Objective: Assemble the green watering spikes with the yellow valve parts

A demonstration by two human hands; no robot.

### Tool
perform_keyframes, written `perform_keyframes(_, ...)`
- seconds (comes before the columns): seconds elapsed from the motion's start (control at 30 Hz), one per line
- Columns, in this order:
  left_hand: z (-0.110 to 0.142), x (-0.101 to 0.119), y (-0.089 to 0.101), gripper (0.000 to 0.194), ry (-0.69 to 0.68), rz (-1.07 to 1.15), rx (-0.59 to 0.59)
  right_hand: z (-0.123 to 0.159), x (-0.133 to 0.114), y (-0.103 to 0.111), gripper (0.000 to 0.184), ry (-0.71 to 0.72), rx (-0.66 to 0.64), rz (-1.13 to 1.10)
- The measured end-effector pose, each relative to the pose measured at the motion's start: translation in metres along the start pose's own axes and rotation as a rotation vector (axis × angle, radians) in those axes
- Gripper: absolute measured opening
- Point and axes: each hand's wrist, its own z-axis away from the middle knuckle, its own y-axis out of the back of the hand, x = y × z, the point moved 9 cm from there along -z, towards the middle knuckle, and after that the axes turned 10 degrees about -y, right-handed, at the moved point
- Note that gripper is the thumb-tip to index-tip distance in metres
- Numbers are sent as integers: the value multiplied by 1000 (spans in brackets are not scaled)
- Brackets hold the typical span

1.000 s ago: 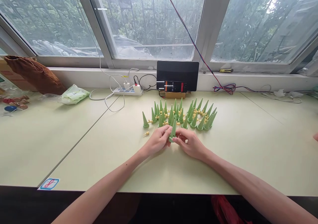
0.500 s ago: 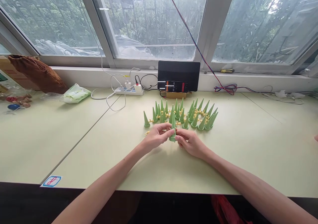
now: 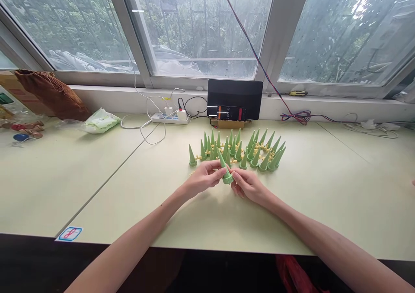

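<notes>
My left hand (image 3: 205,175) is closed on a green plant watering spike (image 3: 228,178), thumb and fingers pinching its side. The spike leans to the left with its point up and away and its wide base toward me. At the base's right side, my right hand (image 3: 248,182) has thumb and fingertips pressed against the spike; whether a small part sits between them is hidden. Just beyond my hands stand several more green spikes (image 3: 254,159), points up, with yellow valves (image 3: 197,157) among them. A small yellow piece (image 3: 191,173) is mostly covered by my left hand.
Behind the spikes a phone (image 3: 231,113) leans before a black screen (image 3: 235,91). A power strip (image 3: 171,118) with cables, a wipes pack (image 3: 101,122) and a brown bag (image 3: 53,94) lie to the left. Bundled wires (image 3: 296,117) lie at the back right.
The spike has gone from upright to tilted left, its base turned toward me. My left hand now grips its side, and my right fingers have closed in against the base.
</notes>
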Motion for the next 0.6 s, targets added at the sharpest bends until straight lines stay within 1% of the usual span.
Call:
perform_keyframes(0.07, 0, 2, 5, 39, -20, -34, 34, 0, 0, 1, 40, 2, 24, -10)
perform_keyframes(0.17, 0, 11, 22, 38, -95, -75, 150, 1, -4, 5, 39, 31, 93, 54)
perform_keyframes(0.23, 1, 19, 37, 38, -157, -83, 245, 2, -9, 5, 35, 64, 142, 191)
perform_keyframes(0.3, 4, 27, 51, 37, -215, -105, 326, 4, -14, 3, 27, 111, 184, 361)
perform_keyframes(0.37, 8, 35, 62, 37, -261, -131, 385, 7, -17, -4, 21, 166, 193, 502)
perform_keyframes(0.47, 11, 41, 70, 37, -285, -154, 412, 8, -16, -20, 19, 215, 163, 700)
perform_keyframes(0.57, 12, 41, 73, 38, -276, -130, 396, 5, -20, -35, 22, 255, 151, 904)
perform_keyframes(0.6, 12, 39, 74, 37, -266, -113, 387, 1, -22, -41, 22, 263, 129, 967)
